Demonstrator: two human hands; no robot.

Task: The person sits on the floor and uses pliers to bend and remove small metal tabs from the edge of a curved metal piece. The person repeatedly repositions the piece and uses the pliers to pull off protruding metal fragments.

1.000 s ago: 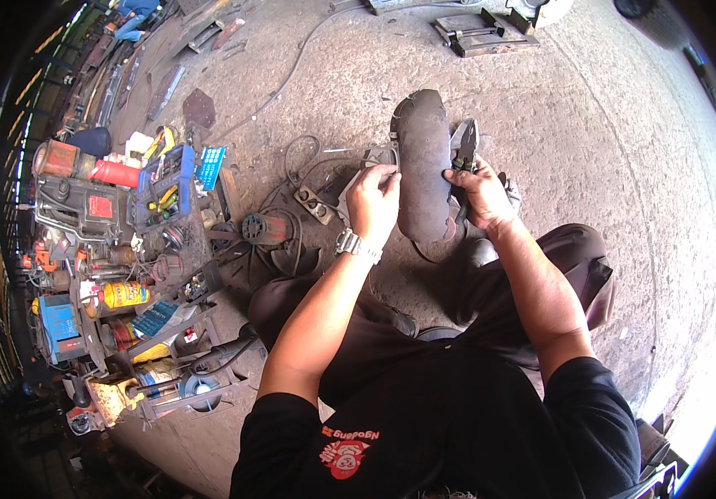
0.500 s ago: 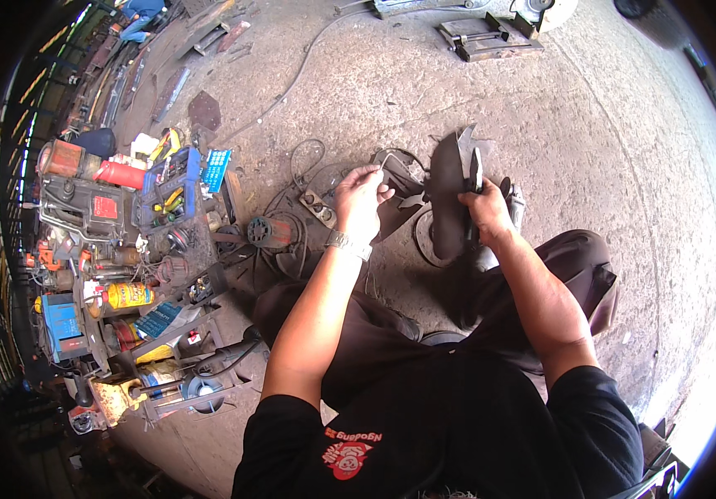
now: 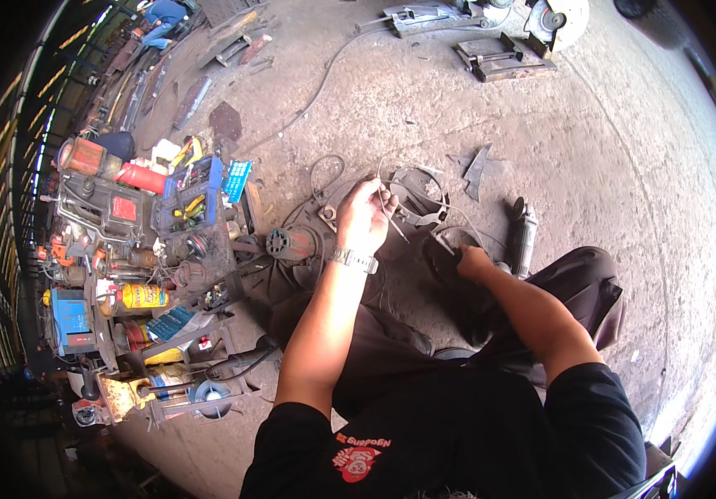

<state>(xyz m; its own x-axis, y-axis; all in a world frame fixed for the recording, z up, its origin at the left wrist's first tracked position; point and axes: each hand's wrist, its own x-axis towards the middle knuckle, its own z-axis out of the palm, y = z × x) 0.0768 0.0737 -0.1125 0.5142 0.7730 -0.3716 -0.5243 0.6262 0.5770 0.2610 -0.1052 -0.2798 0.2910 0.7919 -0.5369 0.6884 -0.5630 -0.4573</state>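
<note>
My left hand (image 3: 365, 218), with a metal-banded watch on its wrist, pinches a thin pale rod (image 3: 395, 226) that slants down from the fingers. Below and right of it, my right hand (image 3: 474, 264) is closed on the edge of a dark, rounded, plate-like thing (image 3: 448, 256), held low over the floor between my knees; its exact kind is not clear. Curved metal pieces (image 3: 416, 204) and a loop of cable lie on the floor just beyond my hands. An angle grinder (image 3: 525, 237) rests on the floor right of my right hand.
A pointed metal offcut (image 3: 476, 172) lies on the concrete ahead. On the left are a blue toolbox (image 3: 192, 195), a yellow bottle (image 3: 142, 295) and a red-and-grey machine part (image 3: 291, 244). A cut-off saw (image 3: 553, 21) stands far off; a person (image 3: 162, 21) is at far left.
My right hand has lowered the dark plate-like thing toward me, uncovering the pointed offcut and grinder. The rod in my left hand now points down rather than up. The view has shifted slightly.
</note>
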